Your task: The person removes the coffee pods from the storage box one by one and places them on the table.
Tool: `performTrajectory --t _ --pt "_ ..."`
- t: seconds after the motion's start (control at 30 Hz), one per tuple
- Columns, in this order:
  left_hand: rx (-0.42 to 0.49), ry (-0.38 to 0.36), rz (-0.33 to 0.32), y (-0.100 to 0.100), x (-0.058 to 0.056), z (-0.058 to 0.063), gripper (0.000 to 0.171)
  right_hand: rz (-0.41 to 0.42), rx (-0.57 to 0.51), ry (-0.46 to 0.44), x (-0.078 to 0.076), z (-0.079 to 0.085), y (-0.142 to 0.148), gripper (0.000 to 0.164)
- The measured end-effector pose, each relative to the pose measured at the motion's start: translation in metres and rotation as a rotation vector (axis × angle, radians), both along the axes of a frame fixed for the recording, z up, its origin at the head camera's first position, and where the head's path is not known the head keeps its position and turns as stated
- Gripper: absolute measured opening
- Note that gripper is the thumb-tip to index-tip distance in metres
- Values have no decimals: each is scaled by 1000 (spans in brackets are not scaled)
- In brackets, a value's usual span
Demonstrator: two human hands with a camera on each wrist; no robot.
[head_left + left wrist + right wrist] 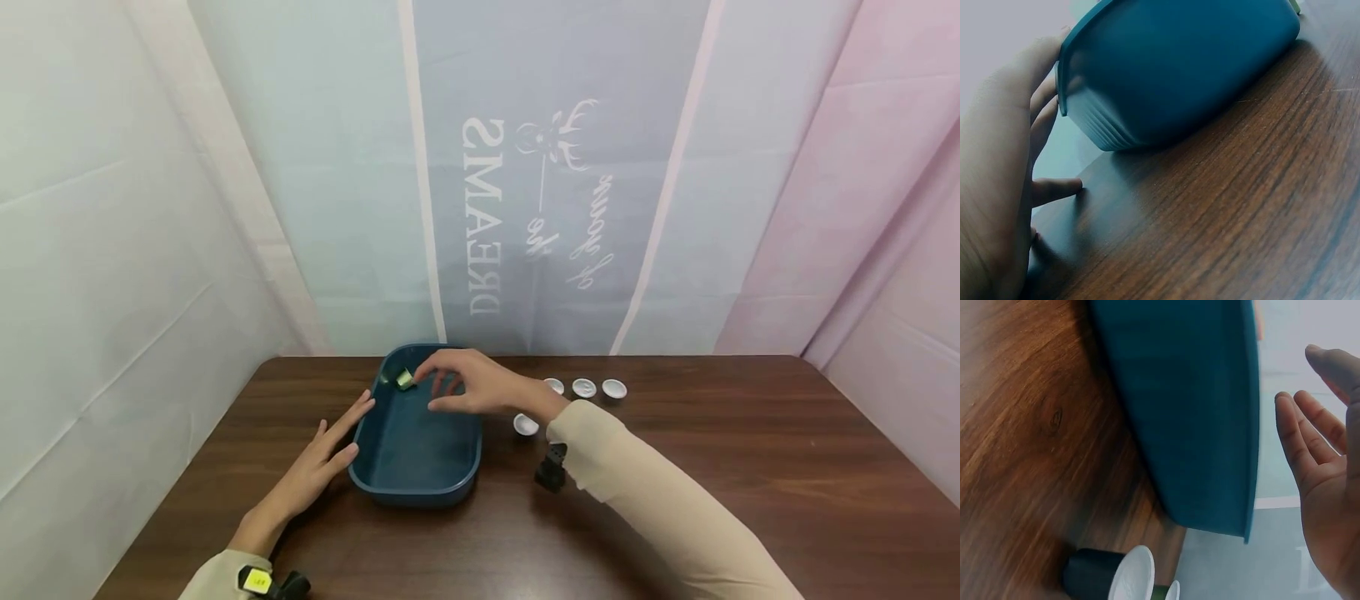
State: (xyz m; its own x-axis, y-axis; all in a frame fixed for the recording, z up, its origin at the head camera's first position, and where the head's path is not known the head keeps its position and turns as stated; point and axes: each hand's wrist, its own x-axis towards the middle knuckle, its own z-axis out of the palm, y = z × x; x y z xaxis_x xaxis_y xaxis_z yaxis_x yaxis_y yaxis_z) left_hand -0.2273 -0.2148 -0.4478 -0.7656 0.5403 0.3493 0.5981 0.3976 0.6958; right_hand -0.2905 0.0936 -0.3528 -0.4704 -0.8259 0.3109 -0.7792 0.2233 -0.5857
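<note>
A blue plastic tub [420,467] stands on the table, left of the middle. Against its left rim rest the spread, straight fingers of my left hand [311,471]; in the left wrist view the fingertips lie along the tub's lip and one finger reaches down to the wood. My right hand [472,383] hovers over the tub, thumb and fingers apart with nothing between them. Just beyond its fingertips, a small green coffee capsule [405,380] shows inside the tub near the far left corner. The right wrist view shows the empty palm [1329,519] above the tub's rim.
Right of the tub stand several capsules with white lids, among them a near one [526,425] and a far right one [614,389]. The right forearm partly covers the group. A dark capsule [1091,573] shows in the right wrist view. A printed curtain [360,208] hangs behind the table.
</note>
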Motion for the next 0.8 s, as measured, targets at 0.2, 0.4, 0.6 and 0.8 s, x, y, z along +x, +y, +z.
performTrajectory --t 0.2,0.4,0.6,0.8 --pt "-6 -3 8 0 2 2 57 5 17 -16 -11 -6 -12 39" --pt "-11 -9 12 -1 1 2 56 -9 65 -16 -23 -8 -23 44" --pt "-7 12 2 -1 -1 1 56 -42 110 -51 -32 -14 -28 52" --pt "-13 22 5 0 -2 2 56 -41 183 -11 -39 -22 -38 58"
